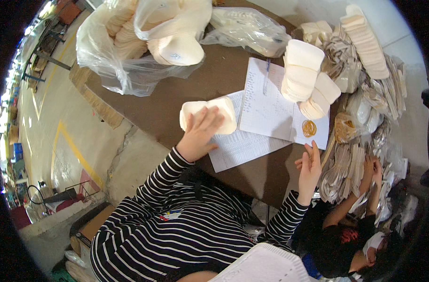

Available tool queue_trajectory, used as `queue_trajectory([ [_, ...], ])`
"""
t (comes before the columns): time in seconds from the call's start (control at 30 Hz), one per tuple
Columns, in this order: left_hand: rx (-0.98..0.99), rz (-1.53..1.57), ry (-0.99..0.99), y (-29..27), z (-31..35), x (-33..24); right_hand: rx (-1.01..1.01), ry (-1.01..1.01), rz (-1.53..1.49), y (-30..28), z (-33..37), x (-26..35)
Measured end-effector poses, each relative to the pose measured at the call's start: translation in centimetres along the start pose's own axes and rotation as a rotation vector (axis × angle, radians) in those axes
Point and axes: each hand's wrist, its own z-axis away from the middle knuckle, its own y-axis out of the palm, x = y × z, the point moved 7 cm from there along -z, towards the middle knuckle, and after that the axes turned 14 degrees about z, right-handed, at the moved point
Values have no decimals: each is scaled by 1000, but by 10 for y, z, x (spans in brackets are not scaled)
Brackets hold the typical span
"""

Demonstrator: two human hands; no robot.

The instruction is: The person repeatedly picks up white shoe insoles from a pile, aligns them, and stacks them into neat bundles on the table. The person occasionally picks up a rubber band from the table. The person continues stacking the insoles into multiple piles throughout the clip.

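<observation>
My left hand [200,134] lies with its fingers spread on a small stack of cream, insole-like pads [187,112] at the middle of the brown table [170,101]. Under the stack are printed sheets [245,152]. My right hand [309,164] has its fingers apart and holds nothing that I can see. Its fingertips are just below a bunch of amber rubber bands [309,128] on an open notebook [261,110]. A pen [268,68] lies on the notebook. Beyond the rubber bands, two stacks of cream pads [301,70] rest on the notebook's right part.
Clear plastic bags [125,75] of cream pads fill the far left of the table. Another plastic bag [247,30] lies at the far edge. Piled bundles of flat pieces [341,169] crowd the right side. A co-worker [355,235] in black sits at lower right, hands at those bundles.
</observation>
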Motion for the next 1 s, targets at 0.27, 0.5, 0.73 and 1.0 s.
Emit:
queue_trajectory([
  [0.27,-129,426,173,-52,0,28,51,-213,24,28,12,30],
  [0.5,-710,904,15,-97,19,51,345,-446,-180,95,32,114],
  [0.73,-703,1913,-117,-6,28,-19,441,-155,-899,176,44,132],
  [1.0,-677,1719,-371,-35,39,66,384,-202,-458,176,6,116],
])
